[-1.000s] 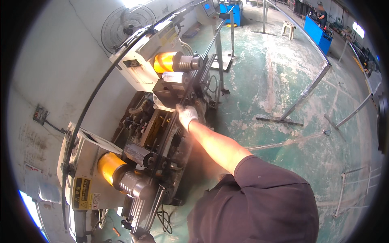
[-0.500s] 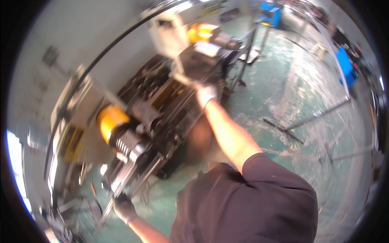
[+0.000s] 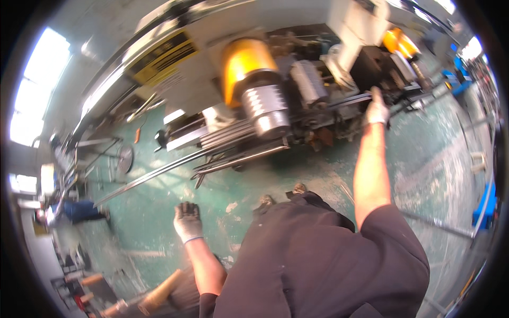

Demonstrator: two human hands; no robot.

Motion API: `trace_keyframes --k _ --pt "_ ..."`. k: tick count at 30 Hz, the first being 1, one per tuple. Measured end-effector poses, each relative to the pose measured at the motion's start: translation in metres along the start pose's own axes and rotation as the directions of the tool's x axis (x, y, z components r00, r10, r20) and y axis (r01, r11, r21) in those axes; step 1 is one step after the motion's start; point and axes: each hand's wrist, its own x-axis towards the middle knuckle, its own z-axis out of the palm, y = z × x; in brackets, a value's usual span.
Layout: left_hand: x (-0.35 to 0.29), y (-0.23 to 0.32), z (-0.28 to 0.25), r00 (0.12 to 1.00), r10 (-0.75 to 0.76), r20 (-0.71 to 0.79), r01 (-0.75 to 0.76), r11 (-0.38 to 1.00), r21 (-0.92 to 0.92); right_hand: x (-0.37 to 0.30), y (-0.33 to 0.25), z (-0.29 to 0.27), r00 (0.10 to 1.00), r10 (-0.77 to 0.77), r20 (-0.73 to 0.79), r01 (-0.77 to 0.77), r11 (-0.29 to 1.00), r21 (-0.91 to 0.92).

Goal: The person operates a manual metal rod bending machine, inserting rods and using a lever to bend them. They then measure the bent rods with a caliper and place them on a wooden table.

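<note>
My left hand, in a pale glove with dark fingers, hangs over the green floor with its fingers stretched out and nothing in them. Long metal bars reach leftward from a machine, beyond that hand and not touched by it. On the machine stands a yellow-capped cylinder with a ribbed grey body. Farther right, my right arm is stretched out and my gloved right hand is closed at a metal bar on the machine's front. Motion blur softens its fingers, and some are hidden.
A second yellow-capped cylinder stands at the upper right. At the far left is another person in dark blue trousers. Cardboard-coloured rolls lie at the lower left. A metal frame stands at the right.
My left hand has come off the metal bar and opened. The view has turned, so the machine now lies more level across the top. My right hand is still at the machine.
</note>
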Motion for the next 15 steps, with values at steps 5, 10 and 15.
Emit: trace_keyframes --k 5,10,15 --pt "0.021 -0.064 -0.127 0.883 -0.449 0.138 0.445 0.705 -0.553 0.033 0.001 -0.004 0.994 0.084 0.064 -0.072 0.982 -0.176" --pt "-0.027 -0.078 -0.002 0.956 -0.291 -0.034 0.293 0.954 0.071 0.056 0.001 -0.014 0.992 0.121 -0.048 -0.119 0.992 0.032" --pt "-0.036 -0.066 0.000 0.984 -0.156 -0.089 0.166 0.979 0.120 0.026 -0.017 0.007 0.964 0.095 -0.247 -0.143 0.972 -0.185"
